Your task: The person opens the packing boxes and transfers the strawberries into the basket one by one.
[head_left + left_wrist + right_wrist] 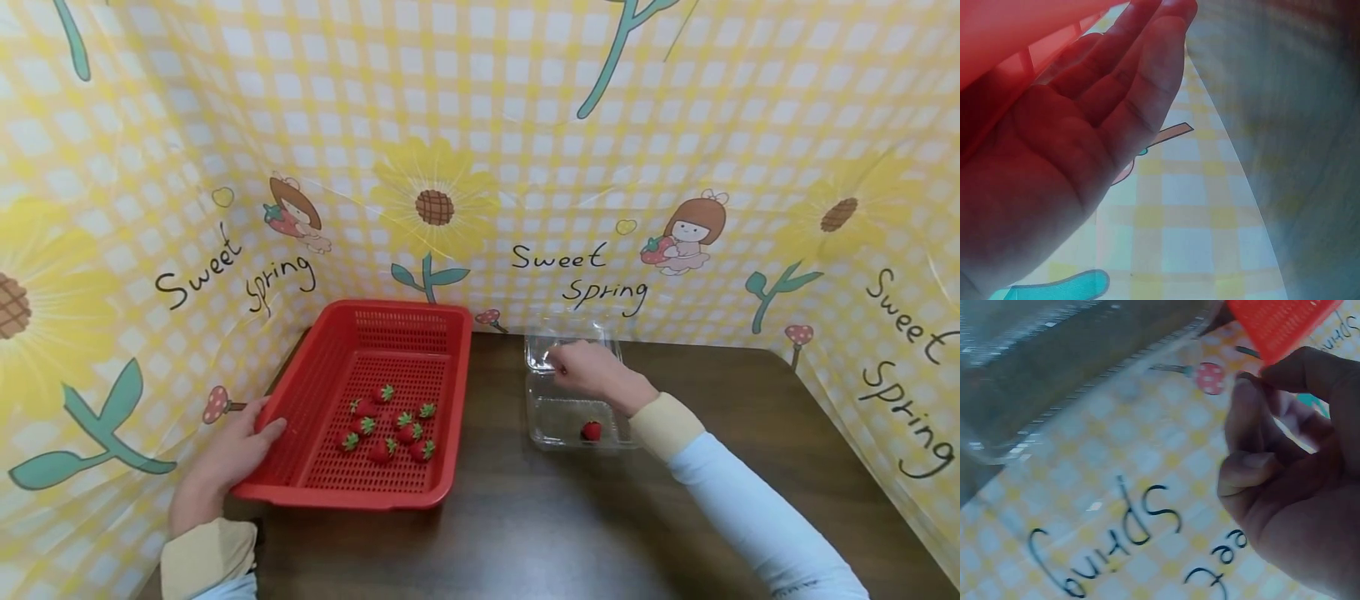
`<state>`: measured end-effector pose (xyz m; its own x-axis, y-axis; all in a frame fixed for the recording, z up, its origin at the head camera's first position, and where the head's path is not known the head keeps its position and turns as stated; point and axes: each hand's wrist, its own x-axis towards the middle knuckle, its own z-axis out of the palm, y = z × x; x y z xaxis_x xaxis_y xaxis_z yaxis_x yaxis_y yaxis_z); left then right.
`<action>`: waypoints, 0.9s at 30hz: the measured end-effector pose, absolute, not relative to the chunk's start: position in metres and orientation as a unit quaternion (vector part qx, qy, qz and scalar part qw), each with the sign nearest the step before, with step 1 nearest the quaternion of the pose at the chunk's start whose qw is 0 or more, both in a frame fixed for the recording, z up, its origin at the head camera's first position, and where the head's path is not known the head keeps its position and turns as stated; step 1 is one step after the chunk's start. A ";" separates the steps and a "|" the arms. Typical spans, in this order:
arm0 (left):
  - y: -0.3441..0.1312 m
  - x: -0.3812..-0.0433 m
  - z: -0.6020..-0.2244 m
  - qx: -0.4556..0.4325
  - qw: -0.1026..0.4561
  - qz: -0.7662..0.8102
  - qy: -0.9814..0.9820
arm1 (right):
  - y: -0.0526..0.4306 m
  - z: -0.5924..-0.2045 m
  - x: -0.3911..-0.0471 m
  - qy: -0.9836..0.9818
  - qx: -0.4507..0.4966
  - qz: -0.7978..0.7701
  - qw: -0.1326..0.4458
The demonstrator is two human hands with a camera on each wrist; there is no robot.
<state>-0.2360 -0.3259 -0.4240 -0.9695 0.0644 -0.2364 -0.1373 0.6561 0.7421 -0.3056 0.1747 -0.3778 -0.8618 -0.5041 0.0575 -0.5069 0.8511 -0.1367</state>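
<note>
My left hand [240, 446] rests on the left side of a red plastic basket [459, 400], thumb over the rim and fingers along the outer wall. Its palm [1041, 156] shows beneath the red wall in the left wrist view. Several red strawberries [382, 450] with green leaves lie in the basket. My right hand [588, 367] reaches over an open clear plastic box [551, 433], at its back half. In the right wrist view its fingers [1247, 419] are bent, tips close to the thumb; I cannot tell whether they pinch the clear plastic. One strawberry [591, 431] lies in the front half.
A dark brown tabletop [510, 533] carries the basket at left and the box right of it. Yellow checked cloth [487, 100] with flowers and lettering stands close behind both and along the sides.
</note>
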 end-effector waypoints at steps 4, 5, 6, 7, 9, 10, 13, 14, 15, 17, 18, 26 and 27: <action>-0.326 -0.236 -0.424 -0.014 0.114 0.398 0.910 | 0.189 -0.390 -0.300 -0.974 0.213 0.047 -0.066; -0.326 -0.236 -0.424 -0.013 0.112 0.395 0.912 | 0.191 -0.394 -0.298 -0.976 0.194 0.044 -0.088; -0.326 -0.236 -0.424 -0.013 0.111 0.391 0.914 | 0.193 -0.397 -0.296 -0.977 0.178 0.039 -0.107; -0.326 -0.237 -0.424 -0.012 0.109 0.387 0.915 | 0.195 -0.402 -0.295 -0.978 0.165 0.033 -0.123; -0.326 -0.237 -0.424 -0.010 0.107 0.383 0.917 | 0.196 -0.409 -0.293 -0.978 0.145 0.028 -0.147; -0.326 -0.237 -0.424 -0.010 0.108 0.384 0.917 | 0.197 -0.413 -0.293 -0.978 0.138 0.026 -0.152; -0.326 -0.237 -0.424 -0.012 0.108 0.388 0.915 | 0.197 -0.423 -0.293 -0.977 0.141 0.015 -0.156; -0.327 -0.237 -0.424 -0.012 0.109 0.390 0.914 | 0.197 -0.425 -0.293 -0.977 0.144 0.013 -0.155; -0.327 -0.237 -0.424 -0.013 0.109 0.391 0.914 | 0.197 -0.427 -0.293 -0.977 0.145 0.013 -0.155; -0.327 -0.237 -0.424 -0.015 0.109 0.397 0.911 | 0.198 -0.430 -0.294 -0.977 0.148 0.013 -0.155; -0.326 -0.237 -0.424 -0.015 0.109 0.399 0.910 | 0.199 -0.431 -0.295 -0.977 0.149 0.013 -0.155; -0.326 -0.236 -0.424 -0.015 0.114 0.400 0.909 | 0.199 -0.426 -0.302 -0.980 0.186 0.064 -0.038; -0.326 -0.236 -0.424 -0.012 0.110 0.394 0.913 | 0.198 -0.425 -0.302 -0.978 0.194 0.079 -0.003</action>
<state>-0.2360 -0.3258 -0.4242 -0.9756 0.0655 -0.2097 -0.1076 0.6898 0.7159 -0.3022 0.1982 -0.4245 -0.9247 -0.3800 0.0242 -0.3790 0.9123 -0.1551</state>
